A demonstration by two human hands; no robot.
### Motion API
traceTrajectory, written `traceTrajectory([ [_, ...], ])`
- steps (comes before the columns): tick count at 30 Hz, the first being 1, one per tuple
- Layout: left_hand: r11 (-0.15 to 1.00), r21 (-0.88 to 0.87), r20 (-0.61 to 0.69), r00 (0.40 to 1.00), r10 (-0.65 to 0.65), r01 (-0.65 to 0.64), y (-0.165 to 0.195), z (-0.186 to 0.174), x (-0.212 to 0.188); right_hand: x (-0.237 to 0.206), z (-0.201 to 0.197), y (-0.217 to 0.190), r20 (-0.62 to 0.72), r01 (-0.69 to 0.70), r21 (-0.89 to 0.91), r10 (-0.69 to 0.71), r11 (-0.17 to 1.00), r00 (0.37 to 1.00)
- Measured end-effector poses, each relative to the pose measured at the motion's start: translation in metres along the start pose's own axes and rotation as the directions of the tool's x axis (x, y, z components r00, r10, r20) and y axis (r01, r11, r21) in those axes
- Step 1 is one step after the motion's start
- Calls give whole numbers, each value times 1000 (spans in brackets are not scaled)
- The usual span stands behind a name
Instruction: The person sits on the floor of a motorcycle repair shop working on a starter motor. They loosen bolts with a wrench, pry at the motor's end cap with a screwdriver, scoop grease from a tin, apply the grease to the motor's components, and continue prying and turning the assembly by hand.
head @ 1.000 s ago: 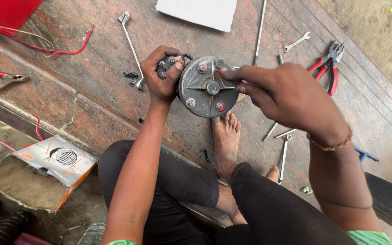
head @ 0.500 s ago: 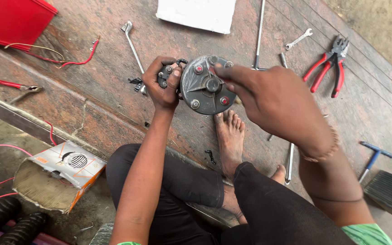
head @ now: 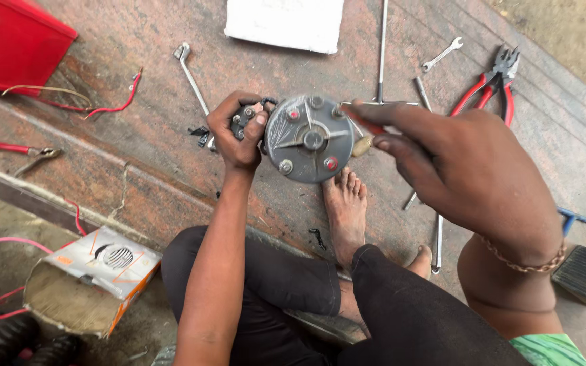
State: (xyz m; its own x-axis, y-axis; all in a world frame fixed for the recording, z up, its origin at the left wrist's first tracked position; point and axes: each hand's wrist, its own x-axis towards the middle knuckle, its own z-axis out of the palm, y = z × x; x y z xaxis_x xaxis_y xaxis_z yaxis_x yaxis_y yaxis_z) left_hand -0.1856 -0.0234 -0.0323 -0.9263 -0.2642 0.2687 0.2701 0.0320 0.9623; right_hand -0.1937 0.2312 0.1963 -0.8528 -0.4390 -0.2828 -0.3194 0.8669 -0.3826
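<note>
Round grey motor part [head: 310,139] gripped by left hand [head: 238,132], right hand [head: 462,169] beside it.

Pliers [head: 493,85] lie right of the wrench [head: 192,78].

A repair workshop — pliers [head: 493,85], spanners [head: 442,55] (loose wires [head: 113,107] too) strewn about.

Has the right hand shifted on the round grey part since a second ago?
Yes. The right hand has drawn back off the round grey part, toward the red pliers; only its fingertips reach the rim.
</note>
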Motion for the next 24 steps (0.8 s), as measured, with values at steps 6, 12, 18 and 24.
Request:
traceTrajectory([
  [6, 997, -66, 244, 970, -22, 40, 3, -6, 16, 7, 14, 9, -151, -21, 336, 76, 942, 986],
  [12, 986, -121, 382, 923, -56, 110, 12, -6, 18, 7, 12, 23, -136, -115, 352, 172, 929, 976],
  [18, 985, -114, 418, 906, -68, 127, 12, -7, 20, -2, 16, 40, -117, -247, 316, 296, 916, 948],
  [24, 988, -110, 387, 920, -56, 106, 12, -4, 25, -2, 15, 46, -120, -266, 311, 315, 913, 941],
])
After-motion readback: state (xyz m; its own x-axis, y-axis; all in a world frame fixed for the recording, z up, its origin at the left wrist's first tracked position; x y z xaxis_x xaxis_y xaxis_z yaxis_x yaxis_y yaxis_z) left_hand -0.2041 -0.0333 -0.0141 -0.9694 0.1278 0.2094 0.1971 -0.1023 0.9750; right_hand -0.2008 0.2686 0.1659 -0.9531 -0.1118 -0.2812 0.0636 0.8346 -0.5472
